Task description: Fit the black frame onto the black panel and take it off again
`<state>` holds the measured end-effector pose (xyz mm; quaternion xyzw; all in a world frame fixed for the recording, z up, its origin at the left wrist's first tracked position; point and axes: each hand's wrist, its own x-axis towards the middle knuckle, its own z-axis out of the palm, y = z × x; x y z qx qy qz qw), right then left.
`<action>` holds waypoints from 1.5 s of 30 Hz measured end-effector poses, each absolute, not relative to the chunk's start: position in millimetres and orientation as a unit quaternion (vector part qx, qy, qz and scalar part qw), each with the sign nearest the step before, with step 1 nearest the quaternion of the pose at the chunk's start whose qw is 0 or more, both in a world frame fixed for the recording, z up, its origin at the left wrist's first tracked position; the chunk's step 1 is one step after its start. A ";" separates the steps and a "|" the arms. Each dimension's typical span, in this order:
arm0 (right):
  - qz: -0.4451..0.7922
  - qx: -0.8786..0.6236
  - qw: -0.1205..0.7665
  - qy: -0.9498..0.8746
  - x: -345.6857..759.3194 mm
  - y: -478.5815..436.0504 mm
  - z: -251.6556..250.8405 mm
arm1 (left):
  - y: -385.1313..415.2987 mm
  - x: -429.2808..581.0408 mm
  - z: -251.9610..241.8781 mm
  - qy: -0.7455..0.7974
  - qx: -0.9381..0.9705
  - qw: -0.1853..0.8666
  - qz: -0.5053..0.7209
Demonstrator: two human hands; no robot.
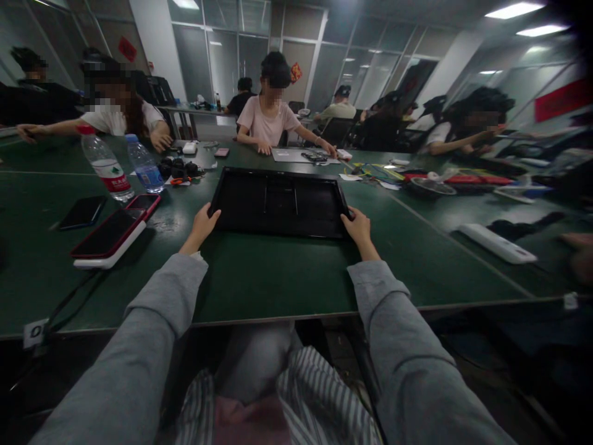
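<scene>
Glossy-rimmed black rectangular panel (pixel 280 207).
Left hand (pixel 202 224) and right hand (pixel 359 227) grip its ends, behind front edge of green surface (pixel 278 278).

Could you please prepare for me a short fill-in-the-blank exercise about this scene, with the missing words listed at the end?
1. The left hand and the right hand hold opposite ends of the ____ rectangular panel.
2. The surface of the table is ____ in colour.
3. In the picture, the red-capped bottle is to the ____ of the blue-capped bottle.
4. The wearer's rolled sleeves are ____ in colour.

Missing words: black; green; left; grey.
</scene>
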<state>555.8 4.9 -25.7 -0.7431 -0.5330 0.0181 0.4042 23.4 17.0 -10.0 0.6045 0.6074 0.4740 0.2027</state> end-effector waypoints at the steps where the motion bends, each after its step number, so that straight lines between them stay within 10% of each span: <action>1: 0.022 -0.741 0.402 -0.537 556.1 5.2 -26.0 | 20.2 21.1 -11.1 0.623 0.585 0.210 0.475; 45: 0.070 -0.686 0.420 -0.590 540.5 3.4 -25.7 | 6.1 4.5 -4.5 0.743 0.620 0.030 0.250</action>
